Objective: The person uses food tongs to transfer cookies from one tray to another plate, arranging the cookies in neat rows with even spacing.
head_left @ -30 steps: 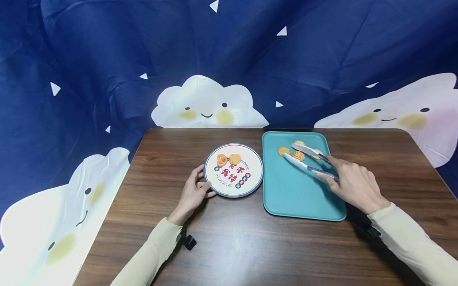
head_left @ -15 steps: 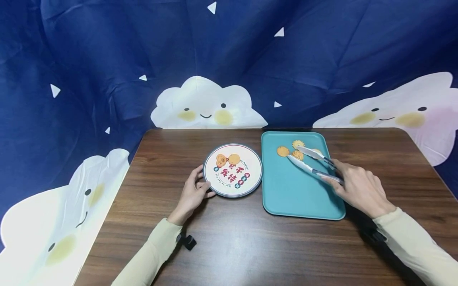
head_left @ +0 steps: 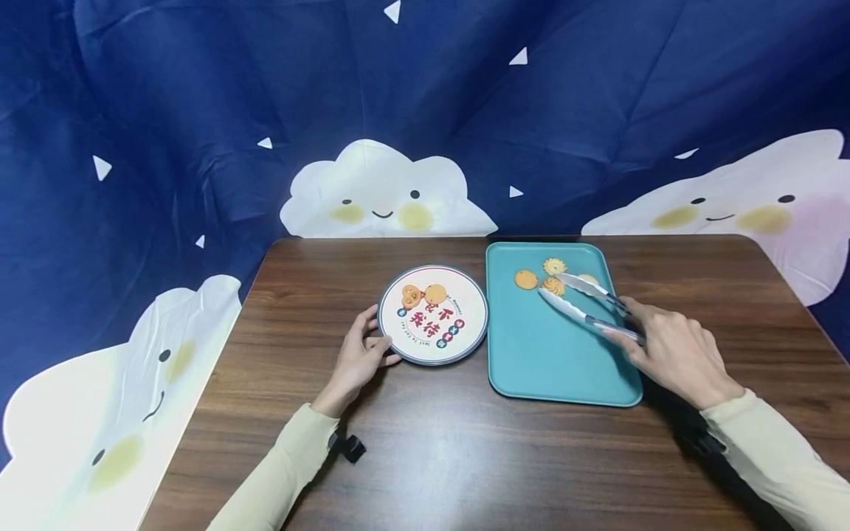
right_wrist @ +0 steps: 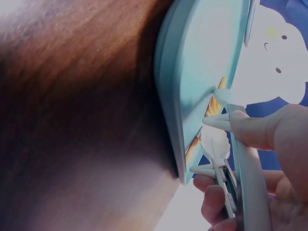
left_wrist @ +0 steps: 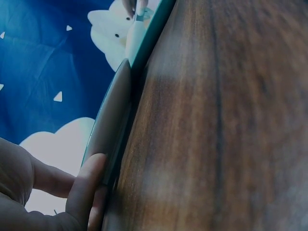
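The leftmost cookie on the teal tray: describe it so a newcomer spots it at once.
On the wooden table, right of the white plate, lies the teal tray. Toward its far end, look just left of the tips of the tongs. The leftmost cookie is nearest the plate: a plain round disc, unlike the frilled cookie and swirled cookie beside it.

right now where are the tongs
In the head view, the tongs are right of centre in the right hand, over the tray, nearest the swirled cookie and right of the plate.
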Motion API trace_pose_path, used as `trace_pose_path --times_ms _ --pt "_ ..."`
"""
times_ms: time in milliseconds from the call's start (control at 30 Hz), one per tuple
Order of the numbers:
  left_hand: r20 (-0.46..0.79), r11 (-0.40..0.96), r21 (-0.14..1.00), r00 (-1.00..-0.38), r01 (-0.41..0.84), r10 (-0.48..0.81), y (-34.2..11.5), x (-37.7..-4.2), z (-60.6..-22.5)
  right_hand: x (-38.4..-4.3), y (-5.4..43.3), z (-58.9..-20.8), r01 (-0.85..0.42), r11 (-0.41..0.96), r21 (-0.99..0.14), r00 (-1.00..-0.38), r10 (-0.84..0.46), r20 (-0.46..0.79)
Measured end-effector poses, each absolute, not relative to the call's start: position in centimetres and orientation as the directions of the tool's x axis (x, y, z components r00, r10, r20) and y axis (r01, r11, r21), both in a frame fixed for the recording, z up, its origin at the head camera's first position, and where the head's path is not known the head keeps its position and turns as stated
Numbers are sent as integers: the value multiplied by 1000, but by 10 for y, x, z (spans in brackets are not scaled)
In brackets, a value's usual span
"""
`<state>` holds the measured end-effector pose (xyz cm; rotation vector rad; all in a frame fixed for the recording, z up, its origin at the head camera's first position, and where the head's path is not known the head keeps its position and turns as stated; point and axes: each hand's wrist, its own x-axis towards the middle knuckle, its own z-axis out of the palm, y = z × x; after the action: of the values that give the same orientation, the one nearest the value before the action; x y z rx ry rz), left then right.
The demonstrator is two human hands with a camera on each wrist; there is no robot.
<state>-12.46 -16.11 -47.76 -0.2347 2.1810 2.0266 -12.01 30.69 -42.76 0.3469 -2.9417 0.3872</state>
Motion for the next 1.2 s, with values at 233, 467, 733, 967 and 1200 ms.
trace_pose_path --times_ms 233,467,733,967,1200 --pt "-220 72 973 -976 -220 -7 -162 -126 -479 -119 308 -429 -261 937 -234 -957 -220 187" --pt "-222 77 972 -975 -222 -7 -162 -125 -481 -117 307 -430 -253 938 -236 -958 -210 194" --pt "-225 77 971 -974 -225 -10 -162 -125 -479 -117 306 -431 -245 940 -236 -959 -199 203" --pt "-222 70 973 -975 -222 -5 -162 -124 -479 -116 304 -430 -256 940 -226 -956 -211 206" --pt "-219 70 973 -976 -218 0 -162 -125 -479 -118 299 -428 -282 935 -215 -946 -232 228"
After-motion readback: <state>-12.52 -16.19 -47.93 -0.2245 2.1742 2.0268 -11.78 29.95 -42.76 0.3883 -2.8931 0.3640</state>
